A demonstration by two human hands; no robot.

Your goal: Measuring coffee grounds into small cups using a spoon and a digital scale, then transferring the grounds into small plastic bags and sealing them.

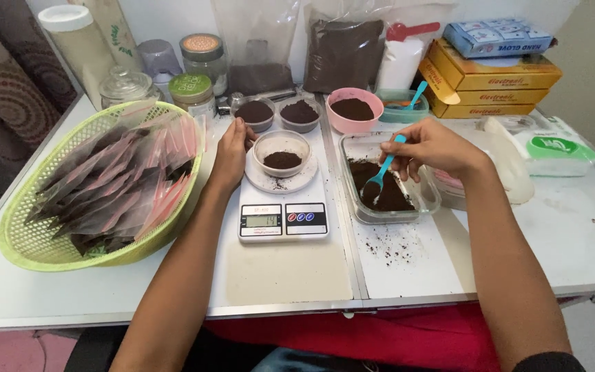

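Observation:
My right hand (433,149) grips a turquoise plastic spoon (382,171), its bowl dipped into dark brown powder inside a clear rectangular container (357,180). My left hand (232,153) rests on the table beside a small digital scale (282,209), its fingertips by the scale's round plate. A small clear bowl (282,151) holding a little of the same powder sits on that plate.
A yellow-green basket (32,242) full of filled zip bags stands at left. Behind the scale are two small bowls of powder (254,113), a pink bowl (355,109), jars and big powder bags. Stacked yellow boxes (490,86) and a wipes pack (554,149) lie at right. Spilled powder (394,246) dots the table.

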